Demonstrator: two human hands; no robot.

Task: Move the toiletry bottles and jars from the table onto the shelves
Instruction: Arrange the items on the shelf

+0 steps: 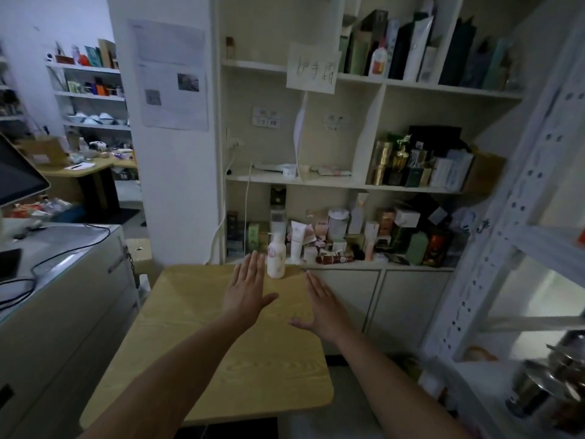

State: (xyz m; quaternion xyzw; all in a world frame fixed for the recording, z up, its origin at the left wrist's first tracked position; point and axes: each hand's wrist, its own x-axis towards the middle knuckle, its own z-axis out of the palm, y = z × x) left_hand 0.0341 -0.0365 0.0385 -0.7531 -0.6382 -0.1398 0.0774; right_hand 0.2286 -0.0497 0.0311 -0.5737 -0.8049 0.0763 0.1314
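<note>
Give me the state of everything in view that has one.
Left hand: open, fingers straight, holding nothing.
Right hand: open, holding nothing.
Bottle: upright at the far edge of the table, not gripped.
Bottom shelf: crowded with bottles and boxes.
Cabinet doors: closed.

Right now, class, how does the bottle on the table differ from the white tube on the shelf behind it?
The bottle stands on the table; the tube is already on the shelf. The bottle is rounded and narrows upward; the tube is widest at the top. Both are mostly white.
</note>
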